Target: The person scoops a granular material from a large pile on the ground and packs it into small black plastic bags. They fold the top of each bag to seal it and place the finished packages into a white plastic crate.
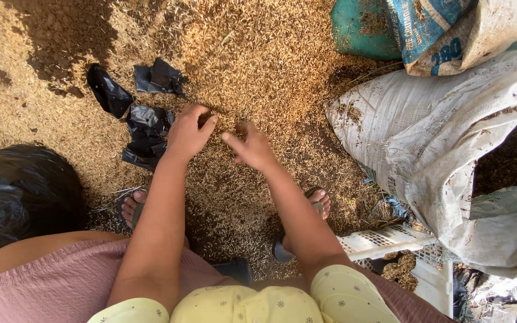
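- Ground: we see a wide spread of dry golden husks (pixel 258 66) covering nearly the whole floor, thick and loose, darker where shadows fall at the upper left.
- White sack (pixel 426 137): a big woven sack lies on its side at the right, stained, its mouth gaping open toward the right edge and showing dark husk inside.
- Black bag (pixel 19 197): a bulging glossy plastic bag sits at the left, just beside our left knee.
- Blue and teal sacks (pixel 390 27): folded together at the upper right, resting on top of the white sack.
- White crate (pixel 390 242): a slatted plastic crate lies at the lower right, partly under the white sack, with husk caught in it.
- Black plastic scraps (pixel 145 113): several torn pieces lie on the husks at the upper left, the nearest one touching our left wrist area.
- Sandals (pixel 318 200): our feet stand on the husks, well apart, one on each side of the arms.
- Left hand (pixel 188 133): it rests down on the husks, fingers curled narrowly and pinching at the loose material; we cannot tell how much it holds.
- Right hand (pixel 252 148): just beside the left, apart from it, fingers loosely half-open over the husks, thumb pointing toward the left hand, holding nothing we can make out.
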